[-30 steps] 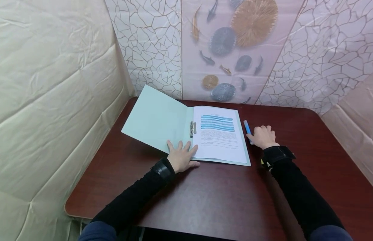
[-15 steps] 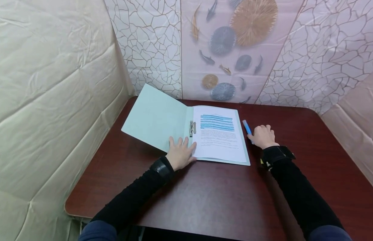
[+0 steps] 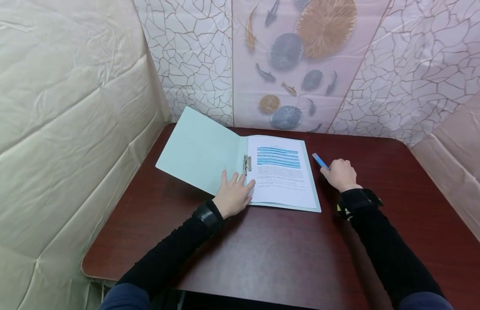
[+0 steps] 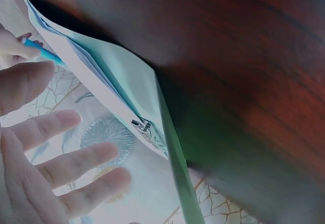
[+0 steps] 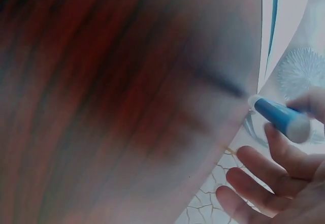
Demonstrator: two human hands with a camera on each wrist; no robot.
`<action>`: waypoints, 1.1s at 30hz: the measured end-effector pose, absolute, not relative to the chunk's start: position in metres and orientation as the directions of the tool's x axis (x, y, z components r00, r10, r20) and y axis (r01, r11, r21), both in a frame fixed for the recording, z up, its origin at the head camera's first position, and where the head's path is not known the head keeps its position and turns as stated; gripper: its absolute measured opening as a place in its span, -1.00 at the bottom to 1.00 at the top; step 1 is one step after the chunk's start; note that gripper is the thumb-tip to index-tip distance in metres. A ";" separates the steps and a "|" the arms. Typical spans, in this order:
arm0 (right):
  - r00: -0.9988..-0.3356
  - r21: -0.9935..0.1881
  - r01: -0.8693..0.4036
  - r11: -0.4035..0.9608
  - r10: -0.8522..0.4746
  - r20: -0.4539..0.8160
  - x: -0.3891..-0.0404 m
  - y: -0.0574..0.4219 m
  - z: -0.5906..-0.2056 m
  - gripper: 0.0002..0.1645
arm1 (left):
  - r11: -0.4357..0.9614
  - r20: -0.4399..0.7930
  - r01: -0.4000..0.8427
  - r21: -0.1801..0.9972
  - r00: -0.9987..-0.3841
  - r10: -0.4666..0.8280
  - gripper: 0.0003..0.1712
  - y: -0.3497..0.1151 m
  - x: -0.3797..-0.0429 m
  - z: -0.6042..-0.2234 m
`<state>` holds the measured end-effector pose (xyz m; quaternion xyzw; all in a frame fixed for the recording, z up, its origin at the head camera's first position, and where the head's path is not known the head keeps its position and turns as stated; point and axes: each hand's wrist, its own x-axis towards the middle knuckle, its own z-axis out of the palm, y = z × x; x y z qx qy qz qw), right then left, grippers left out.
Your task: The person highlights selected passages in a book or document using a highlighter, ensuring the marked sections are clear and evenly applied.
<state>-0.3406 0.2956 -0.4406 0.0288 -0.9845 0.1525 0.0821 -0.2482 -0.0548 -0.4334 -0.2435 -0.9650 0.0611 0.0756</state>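
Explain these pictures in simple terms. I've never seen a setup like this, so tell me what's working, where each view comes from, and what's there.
There is no robot here, just a person's left hand and right hand, both bare. The wide picture is taken from the person's head, looking forward and down; the other two are taken from the wrists, one per hand, so they look tilted. On the brown table lies an open pale green folder, with a metal clip near its fold and printed paper on its right side, several upper lines marked blue. The right hand pinches a blue pen. The left hand holds nothing; its fingers spread by the folder's near edge.
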 end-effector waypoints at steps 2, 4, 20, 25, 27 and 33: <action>-0.980 -0.334 -0.080 0.939 -0.013 0.198 -0.340 0.297 -0.439 -0.57 | 0.874 0.115 0.462 -0.154 -0.870 0.480 -0.48 -0.055 -0.248 -0.433; -0.977 -0.369 -0.068 0.927 0.012 0.211 -0.338 0.297 -0.438 -0.59 | 0.872 0.122 0.465 -0.154 -0.867 0.484 -0.48 -0.055 -0.248 -0.433; -0.923 -0.543 -0.078 0.836 0.146 0.357 -0.332 0.300 -0.435 -0.53 | 0.865 0.131 0.477 -0.155 -0.858 0.496 -0.48 -0.054 -0.247 -0.431; -0.911 -0.601 -0.093 0.793 0.176 0.374 -0.330 0.300 -0.434 -0.55 | 0.862 0.136 0.482 -0.154 -0.854 0.502 -0.49 -0.053 -0.246 -0.430; -0.912 -0.626 -0.098 0.773 0.183 0.368 -0.329 0.299 -0.432 -0.54 | 0.861 0.135 0.486 -0.148 -0.853 0.504 -0.49 -0.052 -0.247 -0.429; -0.929 -0.695 -0.144 0.705 0.146 0.341 -0.328 0.298 -0.428 -0.54 | 0.862 0.136 0.496 -0.105 -0.851 0.507 -0.53 -0.050 -0.252 -0.429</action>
